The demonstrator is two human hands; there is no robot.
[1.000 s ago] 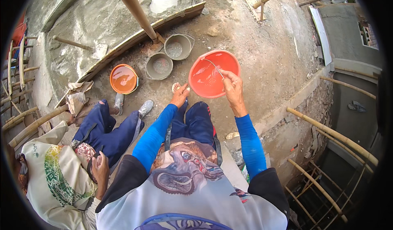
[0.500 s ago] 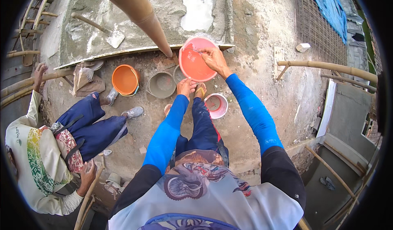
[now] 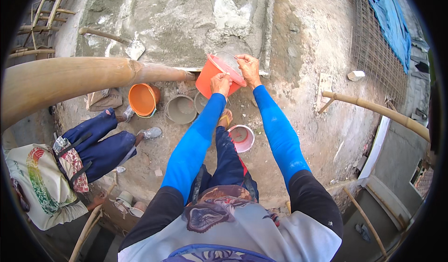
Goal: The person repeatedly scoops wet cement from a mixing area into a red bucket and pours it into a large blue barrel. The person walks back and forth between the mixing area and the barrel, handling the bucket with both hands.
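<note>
A salmon-red plastic bucket [image 3: 207,78] is tipped toward the far mortar bed [image 3: 172,33], its mouth turned away over the bed's near edge. My left hand [image 3: 221,84] is closed on the bucket's near rim. Beside the bucket's right edge, my right hand [image 3: 249,71] pinches its thin wire handle [image 3: 227,53]. Wet grey material lies just beyond the mouth; whether anything is flowing out I cannot tell.
Near my feet stand an orange bucket [image 3: 143,99], a grey bucket [image 3: 181,109] and a pinkish-white bucket [image 3: 242,138]. A thick bamboo pole [image 3: 88,79] crosses at left. A long-handled tool [image 3: 135,49] lies on the bed. A co-worker [image 3: 42,182] is at left.
The salmon-red bucket has gone from mouth-up to tipped away from me. My left hand has moved up its near side. The bamboo pole has swung leftward across the view.
</note>
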